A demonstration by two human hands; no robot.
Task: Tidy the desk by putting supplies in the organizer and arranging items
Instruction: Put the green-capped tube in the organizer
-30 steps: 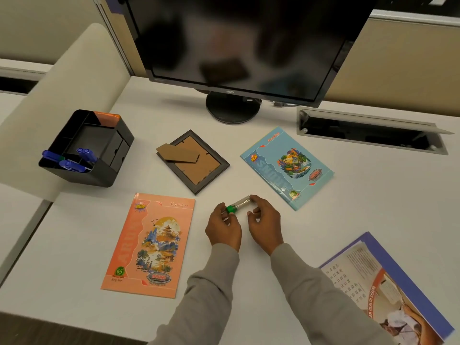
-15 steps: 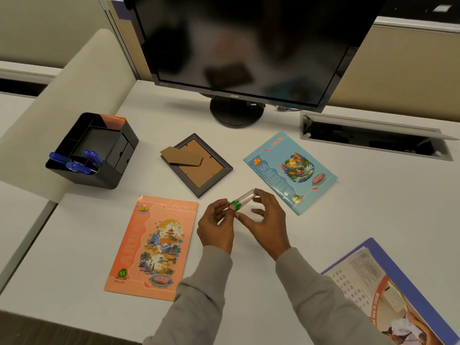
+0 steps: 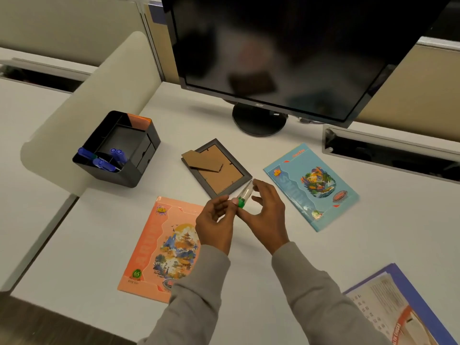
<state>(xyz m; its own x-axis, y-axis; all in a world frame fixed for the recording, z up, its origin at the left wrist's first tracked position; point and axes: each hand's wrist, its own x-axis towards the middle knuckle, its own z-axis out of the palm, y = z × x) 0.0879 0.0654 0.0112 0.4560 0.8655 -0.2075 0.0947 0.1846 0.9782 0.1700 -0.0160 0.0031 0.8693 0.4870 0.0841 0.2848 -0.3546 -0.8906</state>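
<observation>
A small clear tube with a green cap [image 3: 243, 196] is held above the desk between both hands. My left hand [image 3: 215, 224] pinches the green-capped end. My right hand [image 3: 264, 212] pinches the tube from the right, its other fingers spread. The black desk organizer [image 3: 135, 170] stands at the left with several blue pens [image 3: 103, 162] in its front compartments and orange paper at its back. A picture frame [image 3: 217, 168] lies face down just beyond my hands.
An orange notebook [image 3: 159, 247] lies under my left forearm and a blue notebook [image 3: 308, 185] to the right. A monitor [image 3: 286, 51] on its stand fills the back. A cable slot [image 3: 388, 150] is at the back right, an open booklet [image 3: 398, 307] at the bottom right.
Both hands have lifted the tube and tipped it from nearly flat to more upright. The view has moved closer and shifted left.
</observation>
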